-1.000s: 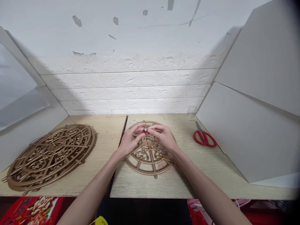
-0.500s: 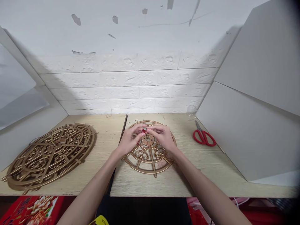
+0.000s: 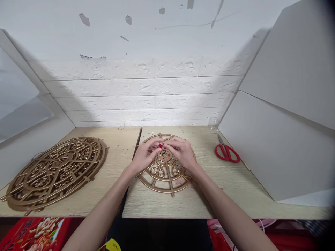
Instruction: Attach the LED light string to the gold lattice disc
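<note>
My left hand (image 3: pixel 143 155) is closed, its thumb and fingertips pinching a small red piece (image 3: pixel 160 145) with a silvery end. From the other side my right hand (image 3: pixel 181 151) is closed too, its fingertips pressed together against that piece; whatever else they pinch is hidden. Both hands are above a round gold openwork panel (image 3: pixel 172 184) with scrollwork and a hub at its middle. A thin yellow wire (image 3: pixel 180 176) trails over the panel below my right hand.
Several similar gold panels (image 3: pixel 66 186) lie stacked at the left of the wooden table (image 3: pixel 230 188). Red-handled scissors (image 3: pixel 227 153) lie at the right, beside a white partition (image 3: pixel 261 150). A dark gap runs between two table boards. A white brick-pattern wall (image 3: pixel 157 87) closes off the back.
Both hands stay almost in place around the small red piece, with only slight finger movement. The whole view has shifted a little.
</note>
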`<control>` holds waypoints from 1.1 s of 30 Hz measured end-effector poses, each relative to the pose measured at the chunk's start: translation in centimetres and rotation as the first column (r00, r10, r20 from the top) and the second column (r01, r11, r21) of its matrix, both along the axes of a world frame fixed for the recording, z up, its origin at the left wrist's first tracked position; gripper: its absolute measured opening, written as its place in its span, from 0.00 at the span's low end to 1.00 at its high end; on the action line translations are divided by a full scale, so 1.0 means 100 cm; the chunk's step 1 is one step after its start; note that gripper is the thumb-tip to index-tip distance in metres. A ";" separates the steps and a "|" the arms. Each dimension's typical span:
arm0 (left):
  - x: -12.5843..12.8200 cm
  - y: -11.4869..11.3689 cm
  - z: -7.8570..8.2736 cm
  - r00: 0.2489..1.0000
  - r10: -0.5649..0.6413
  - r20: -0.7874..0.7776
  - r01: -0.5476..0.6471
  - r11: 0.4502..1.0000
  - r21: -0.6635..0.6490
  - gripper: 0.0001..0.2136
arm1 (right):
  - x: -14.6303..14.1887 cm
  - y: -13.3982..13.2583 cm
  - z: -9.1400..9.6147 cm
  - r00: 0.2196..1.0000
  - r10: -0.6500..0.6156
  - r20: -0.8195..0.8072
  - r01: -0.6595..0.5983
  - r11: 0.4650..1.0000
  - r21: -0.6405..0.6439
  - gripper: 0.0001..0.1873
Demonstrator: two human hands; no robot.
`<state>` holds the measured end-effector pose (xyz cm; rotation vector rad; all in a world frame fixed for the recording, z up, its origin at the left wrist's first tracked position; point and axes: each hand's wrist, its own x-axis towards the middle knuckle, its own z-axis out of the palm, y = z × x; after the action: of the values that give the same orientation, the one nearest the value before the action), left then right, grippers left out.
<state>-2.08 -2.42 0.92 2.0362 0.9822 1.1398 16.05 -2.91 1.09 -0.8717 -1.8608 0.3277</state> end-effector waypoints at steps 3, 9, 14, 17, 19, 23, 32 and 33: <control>0.000 0.000 0.000 1.000 -0.006 -0.013 0.006 1.000 0.009 0.12 | 0.001 0.000 0.000 1.000 0.009 0.011 -0.009 1.000 0.011 0.09; -0.001 0.001 -0.002 1.000 -0.023 0.005 0.023 0.999 0.049 0.11 | 0.002 0.001 -0.002 0.999 0.010 0.033 -0.011 0.999 0.034 0.09; -0.001 0.002 -0.002 0.999 -0.029 0.020 0.028 0.999 0.031 0.10 | 0.001 0.002 -0.004 0.998 -0.016 0.069 0.009 0.995 0.097 0.08; 0.000 0.003 -0.003 0.997 -0.017 0.070 0.015 1.000 0.025 0.09 | 0.002 0.003 -0.003 0.995 -0.015 0.097 0.006 0.995 0.098 0.08; 0.000 0.003 -0.003 0.990 0.005 0.139 -0.007 1.000 0.014 0.09 | 0.003 0.003 -0.004 0.995 0.002 0.103 -0.009 0.997 0.075 0.09; 0.001 0.004 -0.001 0.960 0.036 0.277 -0.023 0.998 -0.052 0.10 | 0.004 0.004 -0.006 0.998 -0.013 0.067 0.012 1.000 0.019 0.10; -0.002 0.009 0.000 0.834 0.138 0.534 0.014 0.963 -0.270 0.16 | 0.016 0.011 0.000 0.985 -0.146 -0.090 0.143 0.989 -0.038 0.12; -0.003 0.011 0.000 0.812 0.164 0.560 0.001 0.960 -0.282 0.16 | 0.021 0.014 0.001 0.977 -0.181 -0.113 0.171 0.981 -0.091 0.14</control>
<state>-2.41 -1.28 0.89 1.3065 0.8510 1.4645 18.12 -1.55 1.18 -1.0417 -1.6552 0.3389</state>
